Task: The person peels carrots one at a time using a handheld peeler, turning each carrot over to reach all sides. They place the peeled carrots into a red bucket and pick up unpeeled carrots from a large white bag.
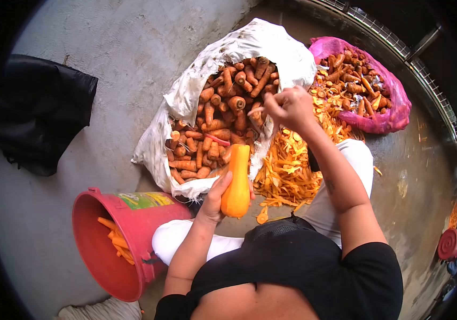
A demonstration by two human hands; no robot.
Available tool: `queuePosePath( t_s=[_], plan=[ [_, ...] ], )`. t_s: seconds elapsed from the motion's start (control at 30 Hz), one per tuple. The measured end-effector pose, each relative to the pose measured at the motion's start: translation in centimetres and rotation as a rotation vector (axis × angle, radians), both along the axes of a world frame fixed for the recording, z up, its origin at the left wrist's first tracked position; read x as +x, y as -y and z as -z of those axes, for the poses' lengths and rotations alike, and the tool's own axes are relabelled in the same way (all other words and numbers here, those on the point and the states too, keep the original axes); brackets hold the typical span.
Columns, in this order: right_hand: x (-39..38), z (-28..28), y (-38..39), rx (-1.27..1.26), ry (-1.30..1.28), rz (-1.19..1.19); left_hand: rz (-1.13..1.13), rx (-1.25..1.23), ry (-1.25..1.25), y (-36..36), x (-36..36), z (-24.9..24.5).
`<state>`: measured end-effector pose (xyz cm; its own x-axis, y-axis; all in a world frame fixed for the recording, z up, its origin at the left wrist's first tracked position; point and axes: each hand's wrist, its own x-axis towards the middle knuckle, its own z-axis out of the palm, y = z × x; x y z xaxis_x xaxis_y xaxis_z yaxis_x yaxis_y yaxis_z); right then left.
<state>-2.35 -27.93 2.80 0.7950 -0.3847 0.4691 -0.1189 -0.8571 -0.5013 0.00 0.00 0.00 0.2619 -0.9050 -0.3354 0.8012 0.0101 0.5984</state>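
Observation:
A peeled orange vegetable [236,184], narrow at the top and bulbous below, stands upright in my left hand [217,198], whose fingers wrap round it. My right hand [288,108] is raised over the right edge of the white sack [202,64], its fingers curled; whatever it holds, if anything, I cannot make out. Unpeeled carrots [223,120] fill the open sack. A thin red item [217,140] lies among them. Orange peelings [291,170] are heaped on the floor to the right of the sack, below my right hand.
A red bucket [148,221] lies tilted at the lower left with peeled carrots [116,238] inside. A pink sack [399,106] of carrots and scraps is at the upper right. Black plastic [41,109] lies at the left. A round red object [450,244] is at the far right.

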Motion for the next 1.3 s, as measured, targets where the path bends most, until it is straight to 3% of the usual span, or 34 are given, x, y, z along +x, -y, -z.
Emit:
queuePosePath(
  t_s=[0.1, 0.2, 0.3, 0.33, 0.37, 0.43, 0.53, 0.63, 0.7, 0.8, 0.87, 1.0, 1.1, 1.2, 1.3],
  plan=[
    [0.7, -0.9, -3.6, -0.013, 0.224, -0.246, -0.090, 0.143, 0.116, -0.5, 0.8, -1.2],
    [0.6, -1.2, -4.5, -0.122, 0.181, -0.291, -0.082, 0.149, 0.217, -0.4, 0.6, -1.2],
    [1.3, 1.2, -2.5, -0.125, 0.088, -0.215, -0.079, 0.156, 0.325, -0.1, -0.2, -1.3],
    [2.0, 2.4, -0.7, -0.414, -0.048, -0.062, -0.077, 0.168, 0.388, -0.2, -0.1, -0.8],
    [2.1, 3.3, 1.2, -0.430, -0.030, 0.084, -0.074, 0.172, 0.460, -0.1, 0.1, -0.6],
    [1.6, 2.9, 3.1, -0.461, -0.252, 0.273, -0.101, 0.188, 0.493, -0.4, 0.1, -1.4],
    [0.9, 1.7, 2.2, -0.422, -0.190, 0.235, -0.073, 0.232, 0.556, -0.7, 0.5, -0.7],
    [0.4, -0.4, -0.3, -0.029, -0.231, -0.024, -0.069, 0.264, 0.578, -0.3, 0.6, -0.4],
    [0.2, -1.8, -1.7, 0.006, -0.278, -0.021, -0.070, 0.263, 0.531, -0.1, 0.7, 0.1],
    [0.3, -1.8, -1.8, 0.303, -0.294, -0.044, -0.225, 0.291, 0.401, 0.5, 0.3, -0.1],
    [0.3, -1.5, -1.4, 0.487, -0.338, -0.071, -0.247, 0.309, 0.502, 0.8, 0.3, -0.1],
    [0.3, -0.9, -2.0, 0.449, -0.320, -0.095, -0.290, 0.298, 0.675, 0.9, 0.7, 0.1],
    [0.7, -0.7, -1.7, 0.446, -0.302, -0.077, -0.189, 0.238, 0.161, 0.8, 0.9, -0.8],
    [1.0, -0.3, -1.4, 0.533, -0.305, -0.071, -0.178, 0.010, -0.226, 1.2, 1.6, -0.4],
    [0.9, -0.6, -2.3, 0.594, -0.286, -0.148, -0.302, 0.080, -0.175, 1.9, 1.8, -0.3]
  ],
)
